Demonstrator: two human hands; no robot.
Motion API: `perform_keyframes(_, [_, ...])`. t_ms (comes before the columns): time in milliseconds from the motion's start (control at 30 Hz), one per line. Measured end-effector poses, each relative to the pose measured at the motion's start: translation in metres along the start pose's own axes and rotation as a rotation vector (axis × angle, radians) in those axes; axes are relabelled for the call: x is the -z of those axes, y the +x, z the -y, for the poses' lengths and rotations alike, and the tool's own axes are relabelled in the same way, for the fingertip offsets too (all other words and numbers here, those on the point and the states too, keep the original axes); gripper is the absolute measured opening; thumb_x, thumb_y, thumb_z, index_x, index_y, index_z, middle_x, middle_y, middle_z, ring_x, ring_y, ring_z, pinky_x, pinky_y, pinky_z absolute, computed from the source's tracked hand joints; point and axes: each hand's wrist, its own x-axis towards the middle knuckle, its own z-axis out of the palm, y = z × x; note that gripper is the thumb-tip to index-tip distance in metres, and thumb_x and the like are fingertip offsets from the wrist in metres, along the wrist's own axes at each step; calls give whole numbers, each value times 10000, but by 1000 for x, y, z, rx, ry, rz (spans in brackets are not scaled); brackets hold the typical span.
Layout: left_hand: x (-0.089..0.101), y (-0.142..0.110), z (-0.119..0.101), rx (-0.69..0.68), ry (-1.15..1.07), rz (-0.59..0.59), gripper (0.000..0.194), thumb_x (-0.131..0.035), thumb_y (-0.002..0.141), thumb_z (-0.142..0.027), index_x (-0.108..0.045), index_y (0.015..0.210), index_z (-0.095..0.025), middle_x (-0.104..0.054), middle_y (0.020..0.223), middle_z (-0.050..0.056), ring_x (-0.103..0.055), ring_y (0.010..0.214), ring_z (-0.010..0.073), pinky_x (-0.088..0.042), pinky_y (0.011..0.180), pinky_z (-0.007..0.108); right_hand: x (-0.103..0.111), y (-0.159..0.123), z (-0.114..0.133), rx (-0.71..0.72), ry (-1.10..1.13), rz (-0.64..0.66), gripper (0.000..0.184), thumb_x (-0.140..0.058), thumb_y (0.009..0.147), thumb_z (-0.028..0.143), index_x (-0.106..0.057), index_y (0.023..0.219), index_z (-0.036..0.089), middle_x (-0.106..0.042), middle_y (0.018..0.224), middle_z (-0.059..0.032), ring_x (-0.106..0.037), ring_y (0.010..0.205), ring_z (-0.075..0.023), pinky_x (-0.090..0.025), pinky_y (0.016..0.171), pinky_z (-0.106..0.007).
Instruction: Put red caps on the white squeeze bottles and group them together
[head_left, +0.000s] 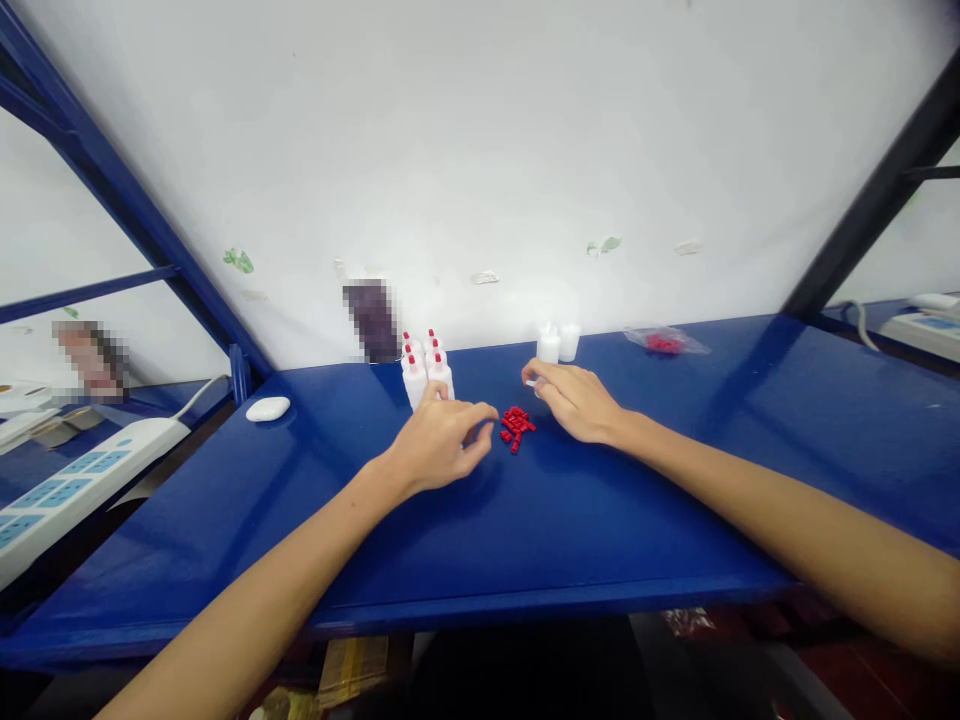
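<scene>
My left hand [442, 440] hovers above the blue table just left of a small heap of red caps [517, 424]. A gap shows between its curved thumb and forefinger, with nothing visible there. Beyond it, several white squeeze bottles [415, 383] with red tips stand upright in two rows, partly hidden by that hand. To the right of the heap, my right hand [574, 400] is closed on a white nozzle [532, 384] that pokes out leftward past the fingers; whatever else it holds is hidden. White bottles without red tips [548, 345] stand just behind this hand.
A clear plastic bag of red caps [664, 342] lies at the back right of the blue table [450, 550]. A white rounded case [268, 409] sits at the left. A white power strip [90, 490] is beyond the left edge, and a wall rises behind.
</scene>
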Motion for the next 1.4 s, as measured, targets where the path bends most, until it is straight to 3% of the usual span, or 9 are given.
perform_keyframes(167, [-17,1,-6,56,-65,217,273,-502,914,-194,-648,1144,-198,-636,672,-8,-565,575,138,-415,708,299,-7,4,-8,1,92,-6,267,-385,917,286,-573,1076,182,-663,890,-52,-580,760,-198,-391,714,-309])
perform_keyframes(300, [-17,-1,0,17,-23,255,292,-450,967,-232,-639,1189,-234,-641,859,34,-597,704,155,-404,618,258,-11,6,-14,-70,244,-41,292,-398,921,343,-608,1036,177,-666,827,-32,-589,737,-183,-402,708,-296])
perform_keyframes(433, [-18,-3,2,-14,-16,252,306,-414,996,-254,-636,1204,-224,-598,880,45,-575,755,162,-427,654,261,-11,6,-16,-126,310,-49,293,-384,917,366,-618,923,190,-626,719,-1,-563,669,-166,-389,662,-279])
perform_keyframes(633, [-23,-1,4,39,-182,170,197,-520,952,-249,-690,1032,-191,-607,913,58,-572,812,170,-477,737,298,-8,3,-12,-70,330,-43,252,-365,855,257,-578,741,185,-557,608,16,-527,585,-149,-358,618,-272])
perform_keyframes(767, [-22,1,3,133,-293,108,100,-616,867,-205,-692,926,-175,-669,903,49,-601,800,164,-501,741,305,-11,-1,-11,-33,327,-57,225,-384,859,274,-562,753,187,-557,615,17,-511,572,-147,-338,594,-270])
perform_keyframes(933, [-21,6,-4,350,-586,-121,104,-648,820,-172,-694,913,-162,-720,834,34,-643,731,139,-534,695,276,-11,-5,-2,58,159,-110,191,-428,802,232,-601,865,179,-591,695,-4,-493,600,-159,-328,611,-282])
perform_keyframes(1033, [-20,7,-12,382,-784,-265,207,-675,834,-222,-703,1027,-153,-731,917,68,-679,799,150,-567,739,283,-8,-7,11,123,60,-115,194,-421,802,224,-596,872,180,-625,852,-46,-532,704,-181,-343,650,-290])
perform_keyframes(1100, [-19,7,-17,378,-843,-315,203,-702,828,-254,-721,1002,-150,-735,923,77,-685,805,156,-576,762,293,-7,-8,21,152,25,-79,200,-410,815,227,-596,877,183,-628,903,-57,-542,736,-187,-347,660,-291])
perform_keyframes(1400, [-23,4,-23,334,-791,-318,128,-738,807,-279,-734,861,-162,-746,826,51,-687,746,160,-571,711,284,-3,-15,39,188,77,62,186,-434,826,278,-587,877,186,-680,759,-38,-567,657,-184,-297,613,-276])
